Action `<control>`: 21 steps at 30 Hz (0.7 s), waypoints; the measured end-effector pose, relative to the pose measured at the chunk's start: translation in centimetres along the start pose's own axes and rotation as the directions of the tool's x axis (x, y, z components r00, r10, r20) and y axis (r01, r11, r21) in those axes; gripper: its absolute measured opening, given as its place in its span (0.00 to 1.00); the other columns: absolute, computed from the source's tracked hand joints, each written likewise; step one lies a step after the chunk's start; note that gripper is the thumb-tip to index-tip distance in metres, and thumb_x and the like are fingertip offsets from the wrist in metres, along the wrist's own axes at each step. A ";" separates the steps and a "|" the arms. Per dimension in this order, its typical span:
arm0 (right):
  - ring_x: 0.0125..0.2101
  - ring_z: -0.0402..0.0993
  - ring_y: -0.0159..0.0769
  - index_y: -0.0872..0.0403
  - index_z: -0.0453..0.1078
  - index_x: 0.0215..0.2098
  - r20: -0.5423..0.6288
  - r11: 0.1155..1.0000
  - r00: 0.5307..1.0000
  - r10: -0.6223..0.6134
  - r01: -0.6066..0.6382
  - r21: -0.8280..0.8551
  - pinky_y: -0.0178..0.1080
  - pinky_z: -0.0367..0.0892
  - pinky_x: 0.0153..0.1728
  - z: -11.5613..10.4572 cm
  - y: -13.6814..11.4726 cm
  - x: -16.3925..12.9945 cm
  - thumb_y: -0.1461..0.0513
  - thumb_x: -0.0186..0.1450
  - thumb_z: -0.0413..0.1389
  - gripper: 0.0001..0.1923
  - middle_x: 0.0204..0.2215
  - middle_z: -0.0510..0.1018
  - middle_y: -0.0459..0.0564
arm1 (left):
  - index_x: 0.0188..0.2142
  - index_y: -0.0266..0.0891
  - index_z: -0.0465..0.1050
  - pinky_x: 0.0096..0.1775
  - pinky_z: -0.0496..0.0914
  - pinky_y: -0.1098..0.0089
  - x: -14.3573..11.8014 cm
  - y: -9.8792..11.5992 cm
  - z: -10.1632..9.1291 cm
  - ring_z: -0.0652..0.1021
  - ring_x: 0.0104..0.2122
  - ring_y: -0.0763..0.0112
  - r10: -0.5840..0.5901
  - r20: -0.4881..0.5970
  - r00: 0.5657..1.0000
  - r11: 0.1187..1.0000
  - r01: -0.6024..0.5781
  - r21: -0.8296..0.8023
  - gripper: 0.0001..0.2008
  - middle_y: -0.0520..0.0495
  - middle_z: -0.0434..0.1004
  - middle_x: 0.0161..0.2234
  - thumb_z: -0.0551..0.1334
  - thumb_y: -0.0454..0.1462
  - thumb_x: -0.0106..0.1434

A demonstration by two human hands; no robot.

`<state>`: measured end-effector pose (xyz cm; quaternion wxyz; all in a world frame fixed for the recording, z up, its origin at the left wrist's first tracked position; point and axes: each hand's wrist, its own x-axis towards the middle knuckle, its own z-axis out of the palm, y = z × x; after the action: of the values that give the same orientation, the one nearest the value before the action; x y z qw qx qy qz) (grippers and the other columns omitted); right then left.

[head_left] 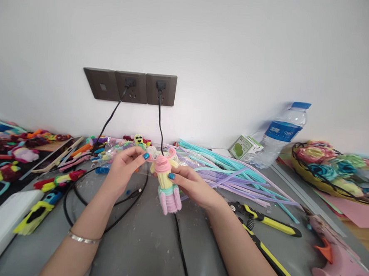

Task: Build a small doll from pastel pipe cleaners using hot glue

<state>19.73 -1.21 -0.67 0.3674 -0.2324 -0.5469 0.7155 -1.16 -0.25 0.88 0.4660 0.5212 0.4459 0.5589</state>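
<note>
A pipe cleaner doll (163,182) with a pink top, yellow middle, mint band and lilac-pink lower part is held up over the grey table. My right hand (191,183) grips its yellow body from the right, thumb in front. With thumb and fingers pinched, my left hand (127,164) holds a pink pipe cleaner end (150,157) at the doll's upper left. Another pink end (172,152) curls up from the top right. The fingers behind the doll are partly hidden.
Turquoise and lilac pipe cleaners (241,181) lie behind my right hand. Yellow-black pliers (269,224) and a pink glue gun (336,264) sit at right, near a water bottle (278,137) and juice carton (244,148). A black cable (69,214) loops at left beside pipe cleaner figures (39,214).
</note>
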 end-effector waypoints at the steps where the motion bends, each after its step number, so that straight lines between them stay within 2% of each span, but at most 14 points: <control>1: 0.38 0.73 0.35 0.54 0.80 0.42 -0.007 1.000 1.000 0.002 -0.002 -0.003 0.36 0.66 0.45 0.0 0.1 0.0 0.49 0.62 0.63 0.18 0.37 0.81 0.48 | 0.26 0.39 0.76 0.22 0.61 0.74 0.0 0.0 0.0 0.65 0.24 0.74 -0.004 0.000 1.000 1.000 0.004 0.008 0.14 0.51 0.67 0.25 0.73 0.46 0.51; 6: 0.38 0.73 0.37 0.54 0.79 0.39 -0.039 1.000 0.999 -0.012 0.012 0.008 0.38 0.66 0.45 -0.1 0.3 0.2 0.48 0.60 0.64 0.19 0.36 0.81 0.49 | 0.31 0.40 0.78 0.23 0.62 0.74 0.2 -0.3 -0.2 0.67 0.25 0.73 -0.004 -0.045 0.999 1.000 0.003 -0.015 0.17 0.50 0.70 0.28 0.72 0.50 0.52; 10: 0.35 0.71 0.35 0.55 0.77 0.36 -0.032 0.999 0.999 -0.028 0.026 -0.043 0.37 0.65 0.42 0.1 -0.1 0.2 0.51 0.60 0.64 0.16 0.33 0.79 0.47 | 0.32 0.39 0.79 0.23 0.63 0.75 0.8 -0.7 -0.2 0.68 0.24 0.74 0.004 -0.165 0.986 0.995 -0.021 -0.101 0.16 0.51 0.69 0.26 0.71 0.50 0.54; 12: 0.34 0.70 0.34 0.56 0.76 0.36 -0.007 0.997 1.000 -0.025 0.025 -0.069 0.37 0.64 0.41 0.2 -0.3 0.2 0.53 0.60 0.63 0.14 0.32 0.77 0.46 | 0.34 0.40 0.79 0.25 0.64 0.76 1.1 -0.8 -0.2 0.69 0.25 0.76 0.030 -0.235 0.971 0.993 -0.056 -0.104 0.14 0.53 0.69 0.26 0.74 0.43 0.50; 14: 0.33 0.69 0.33 0.56 0.75 0.37 0.032 0.997 0.999 -0.001 0.004 -0.074 0.36 0.63 0.40 0.3 -0.2 0.2 0.55 0.61 0.62 0.13 0.32 0.76 0.45 | 0.34 0.40 0.79 0.27 0.65 0.78 1.4 -0.8 -0.3 0.69 0.26 0.77 0.063 -0.272 0.960 0.991 -0.093 -0.097 0.16 0.54 0.70 0.27 0.76 0.38 0.44; 18: 0.34 0.68 0.31 0.56 0.70 0.40 0.135 0.999 0.990 0.046 -0.041 -0.034 0.34 0.62 0.37 0.2 0.3 0.3 0.58 0.60 0.63 0.13 0.34 0.74 0.45 | 0.31 0.38 0.79 0.28 0.66 0.78 1.6 -1.2 -0.6 0.71 0.27 0.76 0.077 -0.292 0.953 0.994 -0.095 -0.047 0.14 0.53 0.73 0.26 0.75 0.37 0.43; 21: 0.32 0.68 0.30 0.54 0.65 0.43 0.176 0.994 0.979 0.100 -0.089 -0.070 0.33 0.61 0.35 0.2 0.5 0.2 0.60 0.59 0.64 0.17 0.34 0.75 0.44 | 0.29 0.38 0.79 0.25 0.66 0.78 1.7 -1.7 -0.9 0.71 0.25 0.76 0.076 -0.302 0.950 0.997 -0.081 -0.003 0.12 0.53 0.74 0.24 0.75 0.38 0.44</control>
<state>19.29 -1.27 -1.06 0.2749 -0.2039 -0.5881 0.7328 -1.98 1.65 -0.54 0.3737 0.4434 0.4864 0.6536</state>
